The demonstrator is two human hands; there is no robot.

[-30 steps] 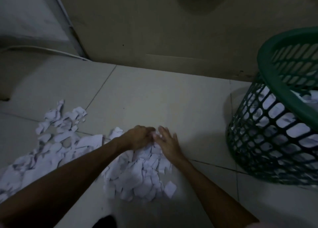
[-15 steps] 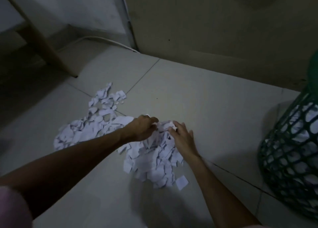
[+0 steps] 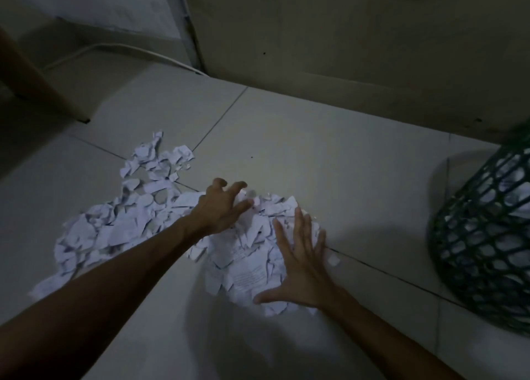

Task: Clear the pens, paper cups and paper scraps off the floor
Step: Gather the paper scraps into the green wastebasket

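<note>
Landmark: the green basket [image 3: 484, 253], a lattice-walled plastic bin at the right edge of the view, standing on the tiled floor [image 3: 329, 161]; white paper shows through its openings.
Paper scraps: a heap of torn white paper scraps [image 3: 243, 245] lies on the floor well to the left of the basket, with a looser trail of scraps running on further left, away from the basket.
Left hand: the left hand [image 3: 220, 207] is over the far side of the heap, on the side away from the basket; its fingers are spread and bent like a claw, tips down among the scraps, raking rather than clenching, with nothing clearly held.
Right hand: the right hand [image 3: 301, 262] lies flat on the basket side of the heap, fingers straight and fanned, thumb out toward the person, palm pressing on the paper; released, grasping nothing.
Between hands: the densest part of the heap sits between the two hands; one scrap there shows lines of print.
Behind: a white cable [image 3: 120, 50] runs along the floor near the wall, far left of the basket, beside a wooden leg [image 3: 37, 81].
Light: dim, so small details blur.
</note>
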